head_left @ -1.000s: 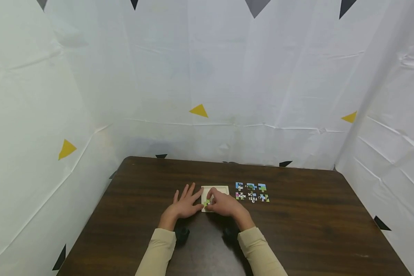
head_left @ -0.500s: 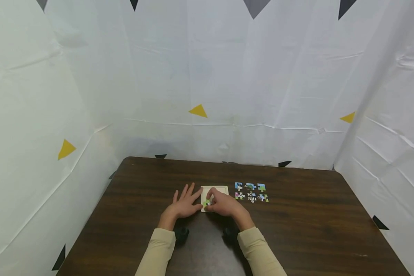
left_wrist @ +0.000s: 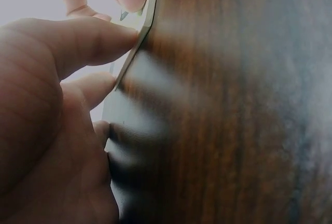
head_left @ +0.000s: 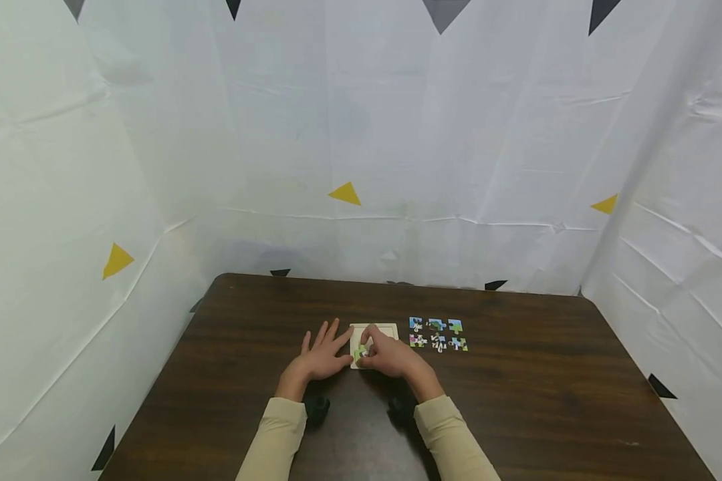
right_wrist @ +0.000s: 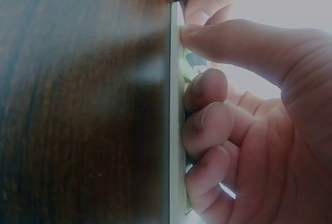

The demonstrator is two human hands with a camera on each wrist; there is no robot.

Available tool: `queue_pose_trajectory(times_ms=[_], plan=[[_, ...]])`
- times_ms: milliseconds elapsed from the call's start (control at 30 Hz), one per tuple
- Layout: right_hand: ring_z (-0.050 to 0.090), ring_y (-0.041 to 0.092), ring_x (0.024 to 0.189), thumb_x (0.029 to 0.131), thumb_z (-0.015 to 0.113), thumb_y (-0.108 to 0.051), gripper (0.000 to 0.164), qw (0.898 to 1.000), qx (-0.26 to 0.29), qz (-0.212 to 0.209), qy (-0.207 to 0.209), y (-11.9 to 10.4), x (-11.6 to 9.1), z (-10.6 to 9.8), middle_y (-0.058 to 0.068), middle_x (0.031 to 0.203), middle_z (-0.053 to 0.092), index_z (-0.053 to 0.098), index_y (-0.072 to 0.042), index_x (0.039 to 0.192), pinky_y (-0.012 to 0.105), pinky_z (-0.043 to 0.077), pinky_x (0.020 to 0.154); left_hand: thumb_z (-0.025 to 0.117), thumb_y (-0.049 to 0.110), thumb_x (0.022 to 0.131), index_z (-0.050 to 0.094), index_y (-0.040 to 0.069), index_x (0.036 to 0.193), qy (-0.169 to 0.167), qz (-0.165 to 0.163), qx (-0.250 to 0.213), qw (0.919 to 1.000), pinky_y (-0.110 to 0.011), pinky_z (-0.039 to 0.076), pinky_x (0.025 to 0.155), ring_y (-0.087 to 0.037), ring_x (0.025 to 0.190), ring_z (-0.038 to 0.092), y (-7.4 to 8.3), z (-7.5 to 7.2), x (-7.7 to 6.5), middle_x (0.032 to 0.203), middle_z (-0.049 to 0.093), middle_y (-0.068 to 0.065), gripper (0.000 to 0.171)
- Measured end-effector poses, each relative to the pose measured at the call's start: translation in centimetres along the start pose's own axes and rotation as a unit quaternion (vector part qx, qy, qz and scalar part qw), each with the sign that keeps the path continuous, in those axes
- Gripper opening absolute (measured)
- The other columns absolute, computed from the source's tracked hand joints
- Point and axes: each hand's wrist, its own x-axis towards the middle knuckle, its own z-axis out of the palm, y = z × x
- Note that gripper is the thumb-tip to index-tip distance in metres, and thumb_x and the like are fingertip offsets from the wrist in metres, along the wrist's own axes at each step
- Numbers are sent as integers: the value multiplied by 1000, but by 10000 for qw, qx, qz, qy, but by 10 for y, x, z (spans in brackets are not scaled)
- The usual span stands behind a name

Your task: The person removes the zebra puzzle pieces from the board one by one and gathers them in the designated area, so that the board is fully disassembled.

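Note:
A pale, square puzzle frame (head_left: 380,326) lies flat on the table in the head view. My left hand (head_left: 317,361) rests beside it with fingers spread, its thumb and index fingertips right at the frame's left edge. Over the frame, my right hand (head_left: 390,355) pinches a green jigsaw piece (head_left: 359,351) near the lower left corner. In the right wrist view the piece shows green, white and black (right_wrist: 194,60) between the thumb (right_wrist: 228,40) and the curled fingers. The right hand hides much of the frame's inside.
Several colourful jigsaw pieces (head_left: 438,343) lie in two rows to the right of the frame. The dark wooden table (head_left: 547,387) spreads out on both sides. White sheeting (head_left: 397,133) with yellow and dark triangles encloses the back and sides.
The green jigsaw piece has turned slightly in the right hand's fingers at the frame's lower left corner. Both hands stay almost in place.

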Motion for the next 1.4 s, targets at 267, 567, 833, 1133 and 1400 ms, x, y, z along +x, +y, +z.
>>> queue_pose_trajectory(times_ms=[267,567,833,1133,1400], plan=[[48,12,55,105,71,-21,30,9999,60,-85,9,2,1,-2,-3,69,60,51,-11,126,28,39,57,54,49,109,24,32,173,1,20,-41,10000,-68,-12,131,-33,170,-10,1,-2,2,184,-2,-6,73],[50,14,56,103,74,-19,28,9996,-165,-9,244,-1,-2,1,-2,70,60,56,-12,123,30,40,56,55,47,109,26,31,173,49,5,-79,10000,-69,-12,130,-34,170,-10,5,-2,-3,184,-1,-8,72],[56,15,62,103,75,-22,31,9966,-667,-13,476,-6,-3,6,-2,79,66,56,-13,125,33,45,59,55,46,109,26,29,173,142,-23,-78,9999,-70,-12,130,-35,170,-8,8,-2,-6,184,1,-9,73],[55,16,63,107,68,-17,17,9930,-870,-202,766,-9,-9,-1,1,82,63,64,-14,123,34,45,58,57,45,109,29,29,173,138,-24,-153,9998,-70,-11,130,-35,170,-7,9,-3,-5,184,3,-9,71],[52,13,62,106,69,-17,3,9943,-470,-530,799,-6,-10,-5,1,81,62,67,-15,108,31,44,58,55,46,110,30,28,173,159,33,-122,9998,-69,-11,131,-35,170,-6,7,-1,-5,184,2,-9,70]])
